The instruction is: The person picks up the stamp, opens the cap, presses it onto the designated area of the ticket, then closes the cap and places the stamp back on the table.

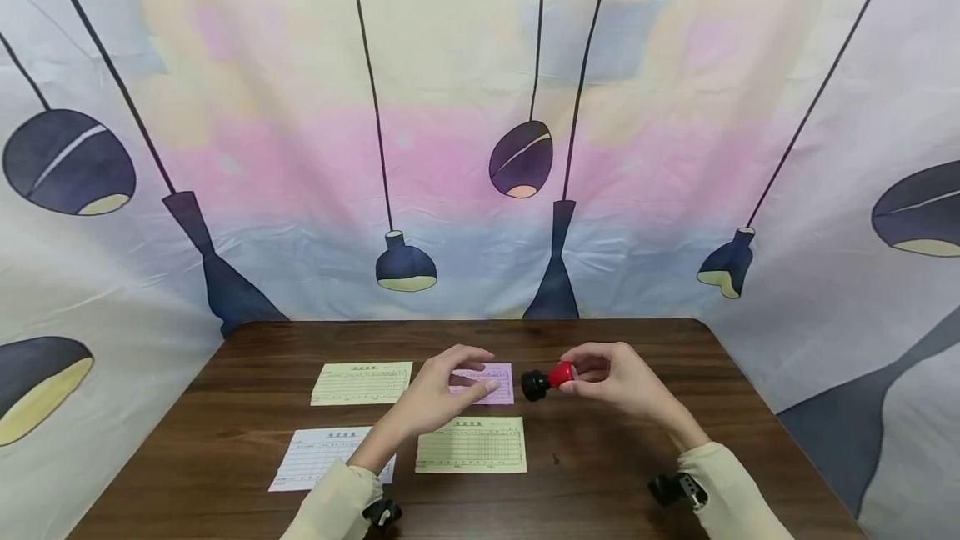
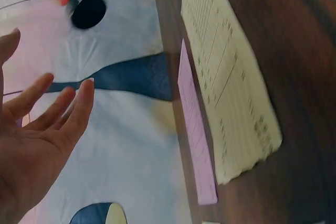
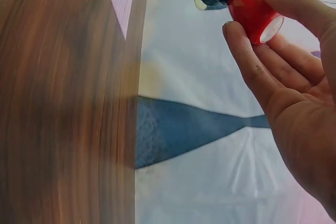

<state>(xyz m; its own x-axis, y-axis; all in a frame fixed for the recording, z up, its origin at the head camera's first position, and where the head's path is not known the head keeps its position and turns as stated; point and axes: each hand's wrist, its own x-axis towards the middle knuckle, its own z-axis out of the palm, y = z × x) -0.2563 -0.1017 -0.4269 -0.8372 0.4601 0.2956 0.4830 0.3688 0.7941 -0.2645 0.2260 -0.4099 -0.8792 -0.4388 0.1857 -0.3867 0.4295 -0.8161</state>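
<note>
One red-and-black stamp [image 1: 558, 374], pinched by the right hand [image 1: 618, 377], above the table [image 1: 592, 482], short of its far edge; left hand [image 1: 437, 394] released, fingers loose, by one pink slip [image 1: 504, 373]; one white slip [image 1: 318, 458], two green slips [image 1: 471, 445], one nearest the far-left corner

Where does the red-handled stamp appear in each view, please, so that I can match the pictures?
Head: right of centre, in the lower half, the red-handled stamp is held by the right hand, black end leftward.
Left wrist: near the top left corner, black end toward the lower right.
Right wrist: at the top, right of centre, black end at the upper left.
Shared landmark: the pink slip.
</note>
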